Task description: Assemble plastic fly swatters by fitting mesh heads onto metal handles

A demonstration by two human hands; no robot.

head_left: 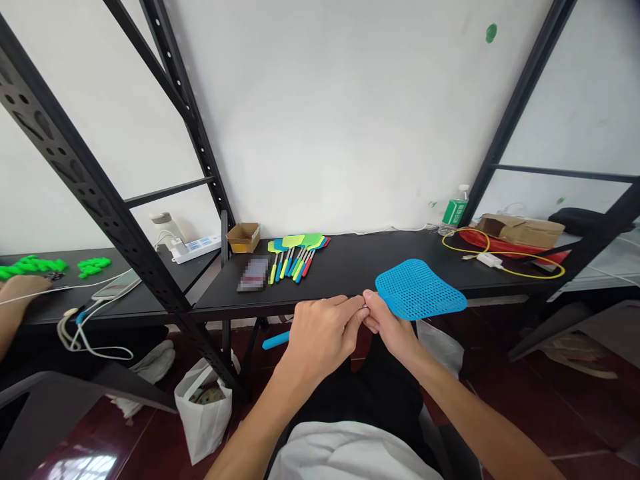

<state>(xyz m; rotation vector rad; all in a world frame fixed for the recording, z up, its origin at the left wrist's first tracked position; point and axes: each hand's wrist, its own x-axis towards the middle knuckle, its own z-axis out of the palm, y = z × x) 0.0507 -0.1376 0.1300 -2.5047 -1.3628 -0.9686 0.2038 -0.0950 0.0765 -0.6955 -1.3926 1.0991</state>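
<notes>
A blue fly swatter (pixel 419 291) is held sideways in front of me, above my lap and near the table's front edge. My left hand (pixel 325 330) is closed around its shaft, and the blue handle end (pixel 275 340) sticks out to the left. My right hand (pixel 389 320) grips it close to the perforated head, fingers meeting those of the left. Most of the shaft is hidden by my fingers. On the table behind lies a row of fly swatters (pixel 295 257) in yellow, green, blue and red.
The black table (pixel 350 267) carries a blurred phone (pixel 254 274), a small cardboard box (pixel 243 238), a bottle (pixel 455 211) and a yellow cable (pixel 530 259). Metal posts (pixel 95 173) rise beside it. Left, another person's hand (pixel 23 290) is near green pieces (pixel 94 267). A white bag (pixel 205 413) stands below.
</notes>
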